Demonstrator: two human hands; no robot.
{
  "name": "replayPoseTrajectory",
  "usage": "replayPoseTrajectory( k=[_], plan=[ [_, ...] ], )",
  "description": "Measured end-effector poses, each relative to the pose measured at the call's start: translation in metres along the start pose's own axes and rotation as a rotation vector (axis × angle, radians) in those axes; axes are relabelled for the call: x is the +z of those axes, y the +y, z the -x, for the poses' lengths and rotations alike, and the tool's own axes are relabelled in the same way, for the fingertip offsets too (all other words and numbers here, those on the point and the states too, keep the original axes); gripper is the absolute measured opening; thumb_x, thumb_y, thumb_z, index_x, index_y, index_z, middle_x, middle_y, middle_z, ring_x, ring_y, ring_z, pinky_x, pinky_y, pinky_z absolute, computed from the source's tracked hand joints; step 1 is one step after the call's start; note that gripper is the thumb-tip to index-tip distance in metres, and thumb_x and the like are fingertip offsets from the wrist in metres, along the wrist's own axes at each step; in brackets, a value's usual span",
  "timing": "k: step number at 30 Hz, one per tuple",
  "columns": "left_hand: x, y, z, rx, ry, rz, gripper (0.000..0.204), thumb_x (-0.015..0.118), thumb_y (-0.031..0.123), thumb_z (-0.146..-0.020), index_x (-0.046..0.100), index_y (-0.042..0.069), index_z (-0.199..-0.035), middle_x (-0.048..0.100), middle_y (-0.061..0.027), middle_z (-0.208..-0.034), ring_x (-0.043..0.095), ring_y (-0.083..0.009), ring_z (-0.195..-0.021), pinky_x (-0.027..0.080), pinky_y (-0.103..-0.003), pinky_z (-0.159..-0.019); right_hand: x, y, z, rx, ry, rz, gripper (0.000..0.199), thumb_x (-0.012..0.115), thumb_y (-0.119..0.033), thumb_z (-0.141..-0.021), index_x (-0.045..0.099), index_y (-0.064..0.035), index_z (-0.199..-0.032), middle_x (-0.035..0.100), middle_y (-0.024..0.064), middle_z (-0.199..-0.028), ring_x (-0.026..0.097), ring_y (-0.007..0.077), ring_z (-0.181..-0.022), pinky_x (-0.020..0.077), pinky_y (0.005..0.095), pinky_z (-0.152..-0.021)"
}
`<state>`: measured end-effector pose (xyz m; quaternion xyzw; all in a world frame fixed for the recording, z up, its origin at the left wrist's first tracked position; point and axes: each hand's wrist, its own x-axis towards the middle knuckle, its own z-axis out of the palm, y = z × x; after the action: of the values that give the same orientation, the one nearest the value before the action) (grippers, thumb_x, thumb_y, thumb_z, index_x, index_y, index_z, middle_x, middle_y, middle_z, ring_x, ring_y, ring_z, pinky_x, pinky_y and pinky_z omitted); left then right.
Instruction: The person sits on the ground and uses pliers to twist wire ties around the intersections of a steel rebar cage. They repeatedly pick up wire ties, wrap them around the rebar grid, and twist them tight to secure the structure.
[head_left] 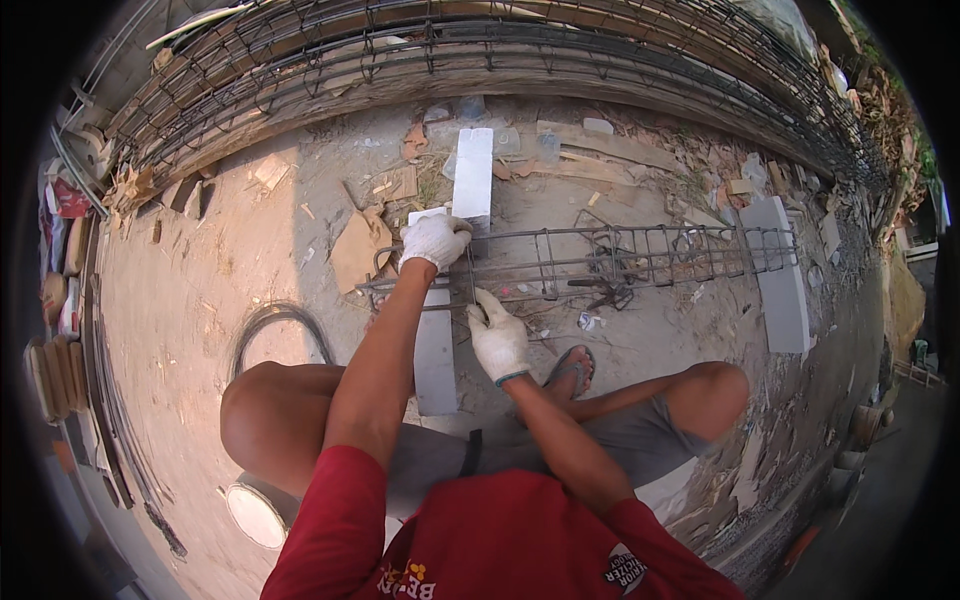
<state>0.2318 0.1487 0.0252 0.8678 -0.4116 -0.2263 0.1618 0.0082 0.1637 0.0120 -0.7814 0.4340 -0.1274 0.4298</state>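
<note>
A long rebar cage (640, 270) lies crosswise before me, its near-left end resting above pale blocks. My left hand (433, 240), in a white knitted glove, is closed at the cage's far bar, around the top of a thin steel stirrup (472, 272). At that stirrup's lower end, by the near bar, the gloved fingers of my right hand (497, 338) are pinched. The exact grip of both hands is partly hidden by the gloves. Beneath the cage, a dark tool with two handles (600, 292) lies beside a tangle of thin wire (612, 262).
White blocks (473, 175) lie under the cage's left end, and another block (782, 300) supports its right end. More long rebar cages (480, 60) stretch across the far side. A wire coil (245, 335) sits left of my knee; wood scraps and cardboard (358, 250) litter the ground.
</note>
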Motion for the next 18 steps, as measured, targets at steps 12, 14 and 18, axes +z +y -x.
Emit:
replayPoseTrajectory(
  k=[12, 14, 18],
  plan=[
    [-0.026, 0.091, 0.032, 0.249, -0.049, 0.176, 0.048, 0.067, 0.045, -0.091, 0.077, 0.011, -0.124, 0.076, -0.0215, -0.116, 0.072, -0.0379, -0.111, 0.056, -0.045, -0.097, -0.139, 0.017, 0.022, 0.018, 0.090, 0.169, 0.034, 0.052, -0.031, -0.106, 0.063, -0.0089, -0.130, 0.076, 0.0205, -0.101, 0.073, 0.0409, -0.095, 0.0564, 0.0522, -0.084],
    [-0.019, 0.144, 0.058, 0.429, -0.251, 0.368, 0.052, 0.072, 0.043, -0.094, 0.075, 0.003, -0.127, 0.075, -0.0224, -0.122, 0.073, -0.0345, -0.112, 0.054, -0.040, -0.099, -0.160, 0.021, 0.016, -0.014, 0.096, 0.347, 0.033, 0.052, -0.030, -0.106, 0.063, -0.0090, -0.129, 0.075, 0.0216, -0.098, 0.073, 0.0419, -0.094, 0.0561, 0.0543, -0.083],
    [-0.010, 0.185, 0.080, 0.541, -0.181, 0.293, 0.043, 0.077, 0.037, -0.092, 0.078, 0.002, -0.117, 0.079, -0.0209, -0.105, 0.076, -0.0365, -0.101, 0.058, -0.040, -0.089, -0.199, 0.010, -0.007, -0.038, -0.014, 0.502, 0.033, 0.056, -0.031, -0.103, 0.062, -0.0122, -0.129, 0.074, 0.0227, -0.098, 0.072, 0.0441, -0.092, 0.0557, 0.0559, -0.080]
  ],
)
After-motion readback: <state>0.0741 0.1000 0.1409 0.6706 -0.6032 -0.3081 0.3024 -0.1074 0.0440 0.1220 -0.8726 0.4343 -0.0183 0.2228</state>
